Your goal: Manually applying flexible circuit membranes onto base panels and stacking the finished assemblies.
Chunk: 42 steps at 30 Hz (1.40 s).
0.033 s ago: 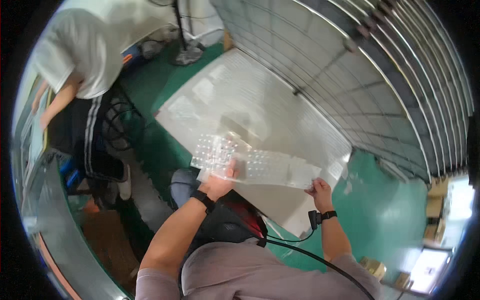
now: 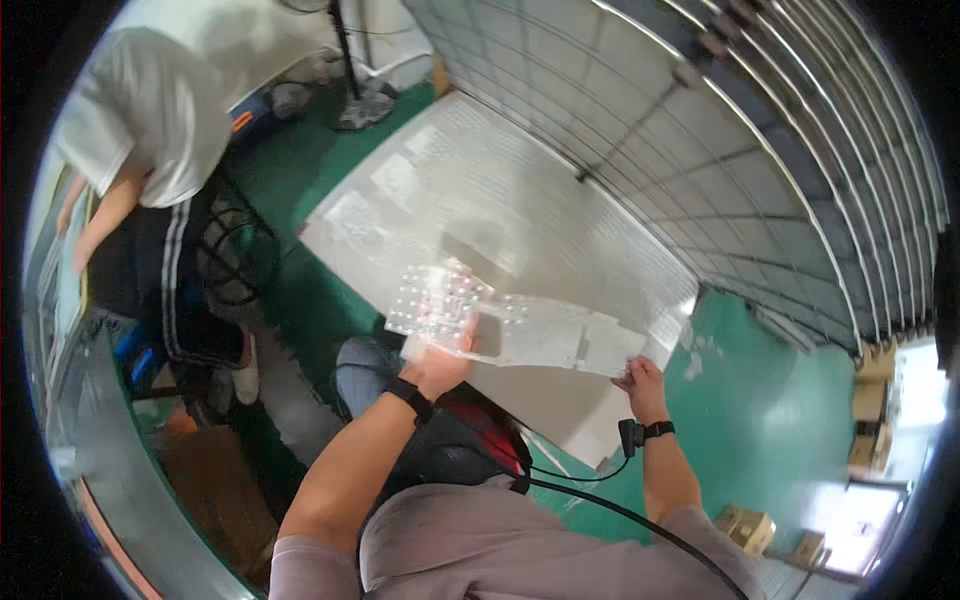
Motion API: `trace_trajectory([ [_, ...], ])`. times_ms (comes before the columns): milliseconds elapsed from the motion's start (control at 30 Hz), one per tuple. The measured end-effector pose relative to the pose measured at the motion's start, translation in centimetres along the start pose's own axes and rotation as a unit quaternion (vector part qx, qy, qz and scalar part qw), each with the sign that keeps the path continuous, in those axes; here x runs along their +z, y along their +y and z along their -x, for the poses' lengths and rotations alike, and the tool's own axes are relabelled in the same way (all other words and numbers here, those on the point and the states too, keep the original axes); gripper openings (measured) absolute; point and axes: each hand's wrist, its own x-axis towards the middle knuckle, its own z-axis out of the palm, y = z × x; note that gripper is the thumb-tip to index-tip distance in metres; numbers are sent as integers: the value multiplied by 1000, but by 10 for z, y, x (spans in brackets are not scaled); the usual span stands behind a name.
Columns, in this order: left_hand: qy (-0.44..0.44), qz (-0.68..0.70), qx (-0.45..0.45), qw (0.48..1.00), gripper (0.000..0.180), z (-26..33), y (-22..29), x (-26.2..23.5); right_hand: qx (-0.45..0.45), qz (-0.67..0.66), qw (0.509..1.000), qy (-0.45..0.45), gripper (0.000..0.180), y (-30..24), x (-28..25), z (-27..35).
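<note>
A clear plastic sheet with rows of small round bumps lies over my left hand, whose thumb and fingers grip its lower edge and show partly through it. To its right stretches a translucent film strip, which carries a few bumps at its left end and looks mostly bare elsewhere. The strip's right corner is pinched between thumb and fingertips of my right hand. Whether sheet and strip are joined I cannot tell. Both hang above a large pale table board.
Flat clear sheets lie on the board's far left. A wire rack rises along its right side. Another person stands at the left. A black cable runs by my right arm. Cardboard boxes stand on the green floor.
The view has shifted slightly. Fewer bumps show along the middle of the strip, and a darker gap now shows beside my left fingers. Both hands keep their grips, nearly in place.
</note>
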Motion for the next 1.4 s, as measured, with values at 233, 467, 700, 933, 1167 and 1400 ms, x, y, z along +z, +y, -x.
trace_trajectory([
  [233, -39, -139, 139, 980, 54, -11, 8, 19, 49, -38, 991, 119, 16, 94, -92, 6],
  [467, -31, -129, -7, 991, 62, 50, -58, -47, 142, -85, 959, 229, 18, 155, -120, -25],
  [700, 51, -117, -186, 974, 64, 145, -99, -75, 149, -56, 958, 239, 26, 143, -134, -48],
  [933, 87, -102, -227, 965, 66, 202, -110, -61, 156, -40, 954, 252, 34, 148, -150, -48],
  [1167, 93, -114, -239, 960, 67, 208, -108, -66, -8, 255, 885, 391, 28, 118, -118, -64],
  [1400, 168, -78, -265, 946, 63, 248, -99, -47, -201, 400, 844, 295, 26, 76, -59, -120],
])
